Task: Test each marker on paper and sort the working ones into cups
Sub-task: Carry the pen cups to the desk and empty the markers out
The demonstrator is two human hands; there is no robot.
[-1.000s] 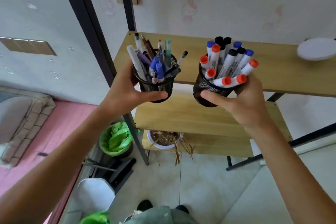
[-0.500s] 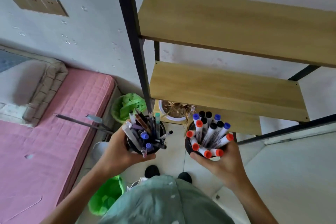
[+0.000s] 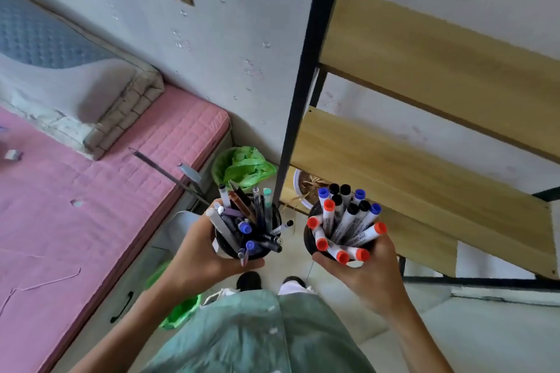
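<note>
Head view: left hand [image 3: 201, 254] grip is curled round a dark mesh cup [image 3: 225, 248], fingers wrapping under and around its near side, thumb side up the left wall; the cup sits at the fingertips end of the palm, packed with mixed pens [image 3: 242, 221] that splay out above the rim. Right hand [image 3: 368, 272] grip is curled round a second dark cup [image 3: 309, 241], fingers under its near edge, cup resting forward of the palm; it holds whiteboard markers [image 3: 348, 221] with red, blue and black caps, tips up, fanned. The two cups are side by side, apart, held over the floor [image 3: 297, 263] in front of the person's green garment [image 3: 251, 336]. Wooden shelf [image 3: 424, 160] unit on the right, pink mattress [image 3: 91, 206] on the left, green-lined bin [image 3: 242, 165] between them.
</note>
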